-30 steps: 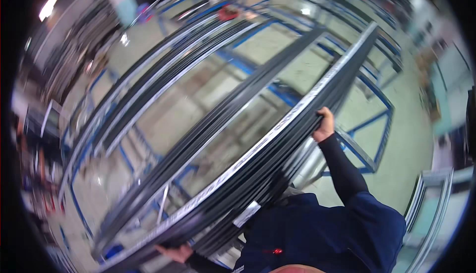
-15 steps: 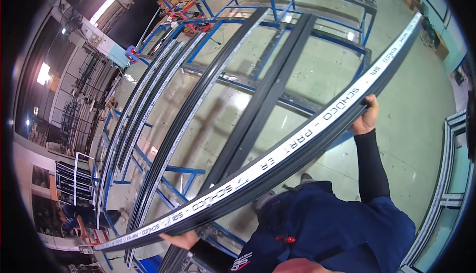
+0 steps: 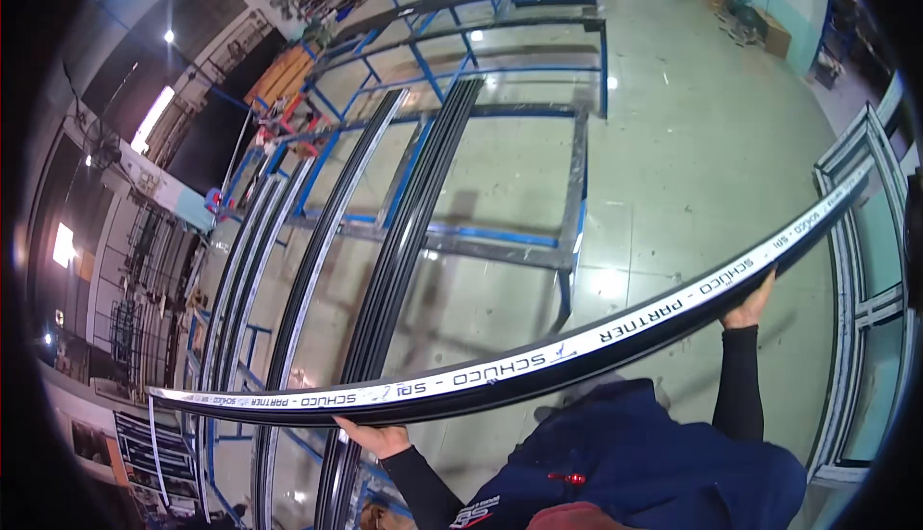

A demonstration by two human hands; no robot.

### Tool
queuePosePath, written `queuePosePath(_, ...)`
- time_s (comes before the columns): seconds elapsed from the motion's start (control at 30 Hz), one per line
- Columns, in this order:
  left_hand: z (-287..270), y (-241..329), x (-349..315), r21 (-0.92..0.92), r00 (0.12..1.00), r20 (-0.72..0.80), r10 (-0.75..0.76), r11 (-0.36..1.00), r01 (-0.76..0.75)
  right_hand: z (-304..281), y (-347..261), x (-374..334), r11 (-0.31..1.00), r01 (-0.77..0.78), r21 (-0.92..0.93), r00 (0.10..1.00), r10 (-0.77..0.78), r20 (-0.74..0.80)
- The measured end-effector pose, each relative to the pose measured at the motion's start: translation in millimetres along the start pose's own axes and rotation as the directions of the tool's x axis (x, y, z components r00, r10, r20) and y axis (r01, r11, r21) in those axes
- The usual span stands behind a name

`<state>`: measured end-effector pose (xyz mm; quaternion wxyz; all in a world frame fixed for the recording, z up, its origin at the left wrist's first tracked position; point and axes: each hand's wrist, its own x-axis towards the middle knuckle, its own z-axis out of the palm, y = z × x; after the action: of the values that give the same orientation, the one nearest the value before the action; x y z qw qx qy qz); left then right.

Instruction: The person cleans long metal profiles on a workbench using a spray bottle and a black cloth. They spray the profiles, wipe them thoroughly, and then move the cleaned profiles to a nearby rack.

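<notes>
A long black profile bar with a white printed film strip (image 3: 538,358) spans the view from the left to the far right, bent by the lens. My left hand (image 3: 381,440) supports its lower edge left of the middle, fingers and thumb tucked at the bar's underside. Further right, my right hand (image 3: 750,305) is closed around the lower edge, its fingers partly hidden behind the bar. The bar hangs above the floor in front of my body, crossing over other profiles on the rack.
Several dark profiles (image 3: 409,232) lie across a blue-and-grey metal rack (image 3: 500,246) at the left and ahead. A second rack (image 3: 601,68) stands farther back. White-edged window frames (image 3: 865,314) lean at the right. Cardboard boxes (image 3: 769,35) sit by the far right wall.
The bar has swung clockwise in view: its right end is lower and farther right, its left end higher. Both hands keep hold of it. The view has turned, shifting the racks.
</notes>
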<state>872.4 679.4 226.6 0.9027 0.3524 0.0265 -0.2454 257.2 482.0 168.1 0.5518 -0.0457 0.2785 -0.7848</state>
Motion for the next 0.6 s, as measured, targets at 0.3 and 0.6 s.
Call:
queuePosePath(0.3, 98, -220, -90, 0.072, 0.965, 0.066, -0.255, 0.966, 0.25, -133, -158, 151, 0.985, 0.165, 0.049, 0.961, -0.149, -0.234)
queuePosePath(0.6, 270, -406, -169, 0.083, 0.872, 0.258, -0.415, 0.909, 0.408, -153, -279, 287, 0.961, 0.242, -0.134, 0.808, -0.276, -0.52)
